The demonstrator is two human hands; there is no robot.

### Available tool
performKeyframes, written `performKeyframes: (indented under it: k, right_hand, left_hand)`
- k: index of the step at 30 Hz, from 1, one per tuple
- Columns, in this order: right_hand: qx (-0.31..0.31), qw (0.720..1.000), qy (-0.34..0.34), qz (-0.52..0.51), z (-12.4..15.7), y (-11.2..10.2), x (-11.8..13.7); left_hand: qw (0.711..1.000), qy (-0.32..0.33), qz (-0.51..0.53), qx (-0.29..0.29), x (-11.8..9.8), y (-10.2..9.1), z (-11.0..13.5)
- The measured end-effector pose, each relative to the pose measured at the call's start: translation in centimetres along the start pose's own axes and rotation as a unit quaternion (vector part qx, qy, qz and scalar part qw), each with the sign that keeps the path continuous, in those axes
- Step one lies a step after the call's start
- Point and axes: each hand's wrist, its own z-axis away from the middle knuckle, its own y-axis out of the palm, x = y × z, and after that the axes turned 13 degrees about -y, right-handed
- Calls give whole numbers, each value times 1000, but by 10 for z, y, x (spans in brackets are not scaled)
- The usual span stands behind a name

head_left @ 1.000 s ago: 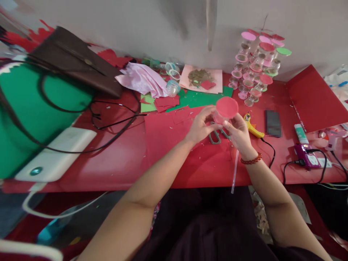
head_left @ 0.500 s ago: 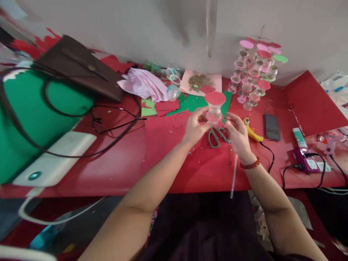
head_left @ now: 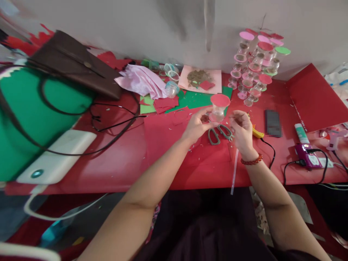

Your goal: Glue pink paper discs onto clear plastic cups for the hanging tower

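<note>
My left hand point(head_left: 196, 125) holds a small clear plastic cup point(head_left: 217, 114) upright by its side. A round pink paper disc point(head_left: 220, 100) sits on top of the cup. My right hand point(head_left: 241, 127) is just right of the cup and apart from it. Its fingers are curled into a pinch, and what they hold, if anything, is too blurred to make out. Grey-handled scissors point(head_left: 217, 135) lie on the red table point(head_left: 119, 156) right under both hands.
A yellow glue gun point(head_left: 256, 132), a phone point(head_left: 272, 123) and a glue stick point(head_left: 300, 133) lie to the right. A tower of lidded cups point(head_left: 254, 67) stands at the back. A brown bag point(head_left: 73, 63), green and white items and cables fill the left.
The cup was tilted with its pink lid facing me and held in both hands. It now stands upright in my left hand alone, and my right hand has let go and drawn slightly right.
</note>
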Motion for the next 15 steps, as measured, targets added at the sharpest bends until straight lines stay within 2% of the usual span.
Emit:
performKeyframes:
  k: [5,8,11,13,15]
  right_hand:
    - [66,996,40,-34,3,3,-1]
    - [85,994,51,-33,5,5,-3]
    - [67,996,52,-29,5,6,-2]
    - [41,998,48,-22,5,5,-1]
    - [15,999,44,-7,4,3,-1]
  left_hand:
    - [998,24,-44,-41,3,0,-2]
    - [990,78,-81,-84,3,-2,-5]
    - [977,116,-121,-133,3,-4,-7]
    - [980,93,-112,-136,3,-6,-8]
    - [989,53,-81,-108,3,-7,-8]
